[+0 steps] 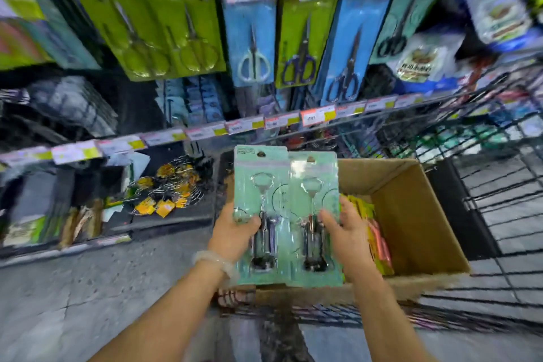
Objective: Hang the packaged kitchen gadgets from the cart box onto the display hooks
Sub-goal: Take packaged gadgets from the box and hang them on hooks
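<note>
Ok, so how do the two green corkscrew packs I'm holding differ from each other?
The left corkscrew pack sits higher, its hang hole above that of the right corkscrew pack. The right pack's left edge overlaps the left pack. The left hand grips the left pack at its lower left edge; the right hand grips the right pack at its right edge. Both are mint-green blister cards with a metal corkscrew, held upright above the cardboard box.

Two green packs (289, 214) — both hands
</note>
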Available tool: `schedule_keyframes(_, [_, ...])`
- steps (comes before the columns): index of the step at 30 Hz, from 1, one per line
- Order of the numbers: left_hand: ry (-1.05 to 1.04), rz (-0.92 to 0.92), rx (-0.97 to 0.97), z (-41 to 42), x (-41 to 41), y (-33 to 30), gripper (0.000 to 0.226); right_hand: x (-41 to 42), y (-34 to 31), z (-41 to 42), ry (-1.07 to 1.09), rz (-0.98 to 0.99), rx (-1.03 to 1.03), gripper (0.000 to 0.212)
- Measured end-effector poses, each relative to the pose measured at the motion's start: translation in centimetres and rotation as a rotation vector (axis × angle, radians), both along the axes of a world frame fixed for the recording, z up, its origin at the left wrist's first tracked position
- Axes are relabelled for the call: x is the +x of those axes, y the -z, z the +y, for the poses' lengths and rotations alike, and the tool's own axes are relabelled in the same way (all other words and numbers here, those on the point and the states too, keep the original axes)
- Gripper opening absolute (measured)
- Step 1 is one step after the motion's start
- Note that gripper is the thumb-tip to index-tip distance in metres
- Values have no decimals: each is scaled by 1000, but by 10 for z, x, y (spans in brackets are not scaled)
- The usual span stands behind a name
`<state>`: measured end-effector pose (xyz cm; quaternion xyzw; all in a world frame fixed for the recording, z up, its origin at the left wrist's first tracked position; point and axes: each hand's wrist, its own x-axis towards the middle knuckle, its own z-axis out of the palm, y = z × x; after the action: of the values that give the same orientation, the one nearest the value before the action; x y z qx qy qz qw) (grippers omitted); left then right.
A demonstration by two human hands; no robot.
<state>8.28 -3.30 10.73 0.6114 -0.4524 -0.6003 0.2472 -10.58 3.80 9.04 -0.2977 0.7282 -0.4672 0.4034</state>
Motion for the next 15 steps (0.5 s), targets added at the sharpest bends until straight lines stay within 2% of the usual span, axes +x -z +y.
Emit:
schedule_keyframes(3, [-21,85,-24,15,43,-30,29,39,-17,-3,-81,-50,-36,44])
schedule_keyframes(6, [-77,106,-88,29,89,-50,28,83,-31,-3,-101,-114,-70,56])
schedule_keyframes(8, [-124,136,-139,40,115,-67,25,112,-41,-3,-109,-147,-124,52])
schedule_keyframes(10, [-174,153,-174,50,143,-78,34,142,-54,-2,-117,-133,-177,48])
schedule_keyframes(15, [-255,195,-226,74,211,-99,28,211,-81,2,-229,-70,-286,43])
